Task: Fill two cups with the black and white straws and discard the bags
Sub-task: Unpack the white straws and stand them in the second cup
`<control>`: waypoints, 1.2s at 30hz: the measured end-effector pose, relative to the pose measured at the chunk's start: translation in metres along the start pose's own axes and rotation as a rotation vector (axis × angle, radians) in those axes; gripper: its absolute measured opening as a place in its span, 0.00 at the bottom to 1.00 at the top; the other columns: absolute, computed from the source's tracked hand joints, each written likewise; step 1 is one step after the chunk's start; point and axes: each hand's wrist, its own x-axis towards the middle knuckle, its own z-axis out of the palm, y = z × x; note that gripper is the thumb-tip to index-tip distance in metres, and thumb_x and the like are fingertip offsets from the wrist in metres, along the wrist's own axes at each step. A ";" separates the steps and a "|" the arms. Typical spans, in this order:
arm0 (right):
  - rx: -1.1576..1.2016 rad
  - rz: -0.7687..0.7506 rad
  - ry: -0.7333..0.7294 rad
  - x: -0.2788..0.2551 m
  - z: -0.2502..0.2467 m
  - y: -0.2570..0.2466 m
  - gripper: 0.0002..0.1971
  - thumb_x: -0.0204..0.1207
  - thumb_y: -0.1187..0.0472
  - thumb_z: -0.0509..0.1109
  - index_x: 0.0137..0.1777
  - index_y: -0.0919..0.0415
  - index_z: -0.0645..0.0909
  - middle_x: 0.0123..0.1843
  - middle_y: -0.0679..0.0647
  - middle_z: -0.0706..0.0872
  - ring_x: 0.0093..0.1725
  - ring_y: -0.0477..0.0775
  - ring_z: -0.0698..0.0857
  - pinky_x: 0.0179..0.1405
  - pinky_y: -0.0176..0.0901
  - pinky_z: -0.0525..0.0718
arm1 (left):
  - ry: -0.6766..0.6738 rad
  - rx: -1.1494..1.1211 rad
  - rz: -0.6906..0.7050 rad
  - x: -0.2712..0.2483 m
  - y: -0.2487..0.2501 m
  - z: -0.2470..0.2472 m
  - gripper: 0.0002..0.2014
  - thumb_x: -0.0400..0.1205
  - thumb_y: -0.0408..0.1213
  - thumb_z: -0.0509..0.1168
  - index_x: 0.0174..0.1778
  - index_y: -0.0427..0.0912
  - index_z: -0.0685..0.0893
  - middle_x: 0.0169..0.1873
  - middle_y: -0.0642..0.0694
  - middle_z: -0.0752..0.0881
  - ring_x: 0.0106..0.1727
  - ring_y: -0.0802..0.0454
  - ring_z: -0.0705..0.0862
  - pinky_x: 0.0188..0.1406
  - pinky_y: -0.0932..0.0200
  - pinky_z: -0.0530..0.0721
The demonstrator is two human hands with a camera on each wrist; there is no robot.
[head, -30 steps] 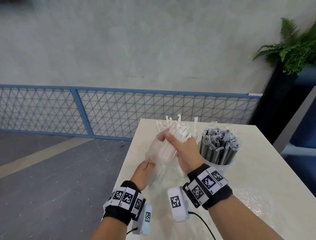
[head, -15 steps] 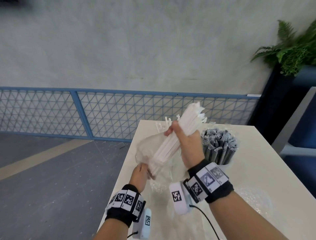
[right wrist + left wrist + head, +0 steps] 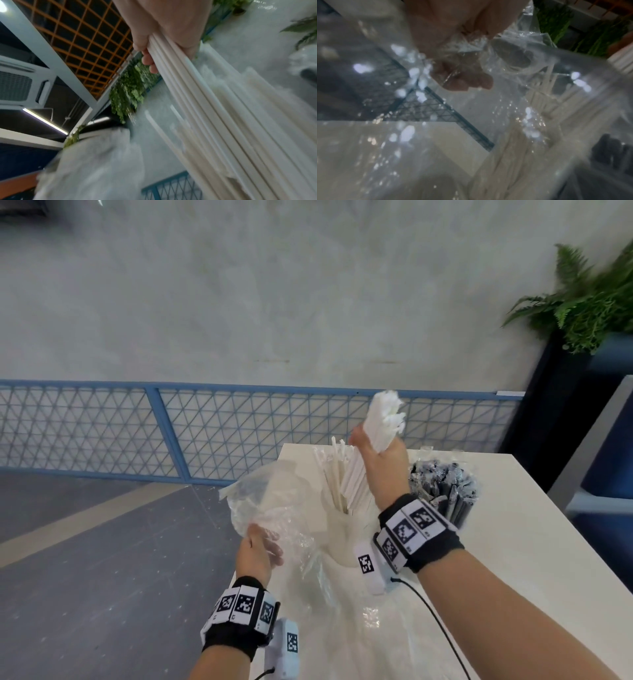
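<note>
- Lowering the bundle of white straws (image 3: 359,470) into the white cup (image 3: 344,537) is the step in hand; the bundle's lower ends already sit at the cup's mouth, beside a few straws standing inside.
- The right hand (image 3: 383,463) is wrapped round the bundle near its upper end; I would keep the bundle close to upright and loosen the fingers gradually, so the straws slide down together rather than splay over the rim.
- The left hand (image 3: 260,546) pinches the clear bag (image 3: 267,498), which looks empty, though glare blurs it; hold it clear of the cup.
- The black straws (image 3: 445,491) already stand in their cup on the counter (image 3: 534,542).
</note>
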 end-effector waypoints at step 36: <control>0.171 0.664 -0.280 -0.180 -0.053 0.108 0.36 0.66 0.44 0.75 0.72 0.48 0.64 0.61 0.49 0.85 0.58 0.50 0.86 0.53 0.45 0.83 | -0.138 -0.522 -0.233 -0.032 -0.030 0.014 0.22 0.84 0.54 0.50 0.52 0.38 0.76 0.34 0.38 0.82 0.36 0.41 0.83 0.46 0.48 0.83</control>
